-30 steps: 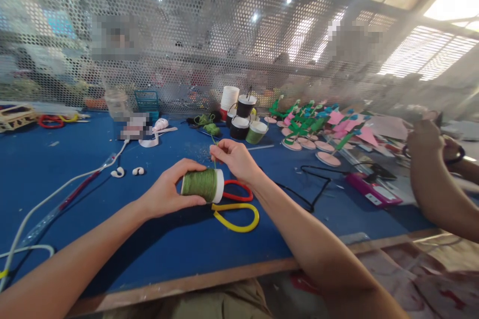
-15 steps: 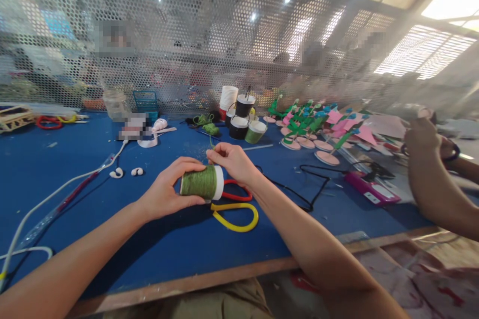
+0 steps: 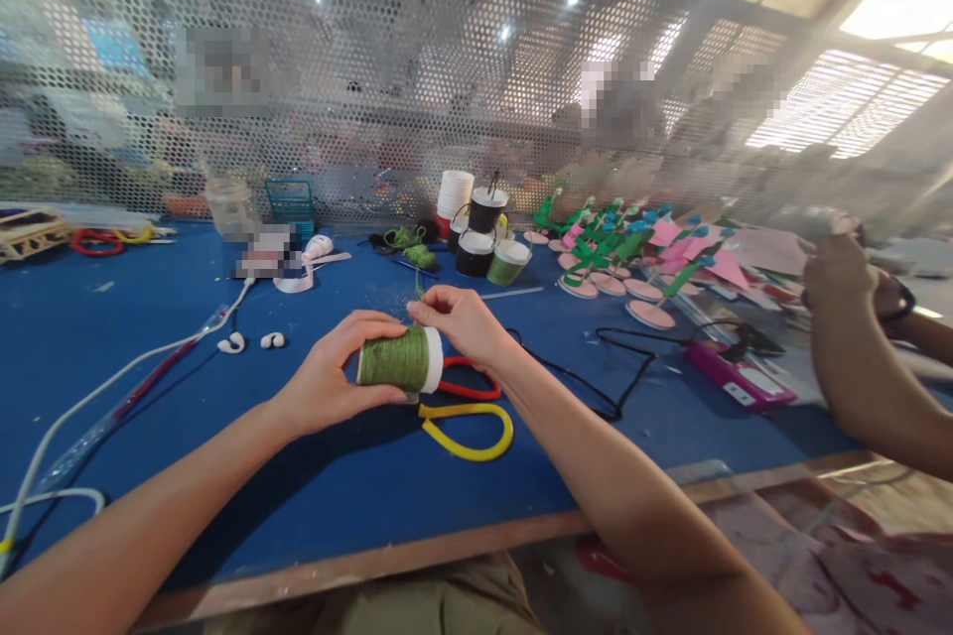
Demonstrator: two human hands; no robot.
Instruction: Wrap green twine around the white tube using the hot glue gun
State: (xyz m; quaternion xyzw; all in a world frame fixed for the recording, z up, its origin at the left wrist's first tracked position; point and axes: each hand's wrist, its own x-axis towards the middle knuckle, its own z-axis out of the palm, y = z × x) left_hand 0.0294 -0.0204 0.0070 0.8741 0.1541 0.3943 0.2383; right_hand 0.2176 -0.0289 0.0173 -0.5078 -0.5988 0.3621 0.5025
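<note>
My left hand (image 3: 339, 372) is closed around a small cup (image 3: 394, 360) lying on its side in the air, its wall wrapped in green yarn and its white rim facing right. Just above that rim, my right hand (image 3: 458, 317) pinches a strand of green yarn (image 3: 419, 280). The strand runs back to a small green yarn ball (image 3: 421, 256) on the table. Below and behind the cup lie scissors with one red handle (image 3: 471, 394) and one yellow handle (image 3: 483, 457); their blades are hidden.
Black and green wrapped cups (image 3: 475, 253) stand near the mesh panel, beside a white cup stack (image 3: 455, 190). Green and pink craft pieces (image 3: 617, 253) crowd the right. Earbuds (image 3: 272, 341) and a white cable (image 3: 126, 367) lie left. A co-worker's arm (image 3: 849, 347) reaches in at right.
The cup has shifted very slightly left and up in my left hand. My right hand has moved slightly left along with the strand.
</note>
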